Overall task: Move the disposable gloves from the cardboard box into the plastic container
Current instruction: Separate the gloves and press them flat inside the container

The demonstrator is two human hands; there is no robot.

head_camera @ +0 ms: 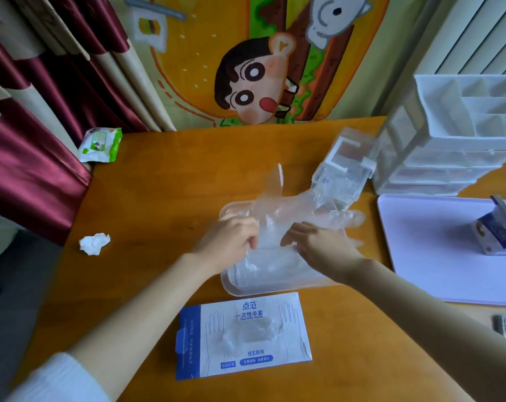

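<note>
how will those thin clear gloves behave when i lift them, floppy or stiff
Probably very floppy: the gloves sag and crumple between the left hand and right hand over the plastic container. Likely very light, being thin see-through film. They may cling or drag neighbours along, as a wad bunches from the cardboard box opening.

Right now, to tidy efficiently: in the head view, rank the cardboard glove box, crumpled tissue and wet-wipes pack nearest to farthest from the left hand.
From the left hand:
1. The cardboard glove box, just on its near side.
2. The crumpled tissue, out to its left.
3. The wet-wipes pack, farther back on the left.
</note>
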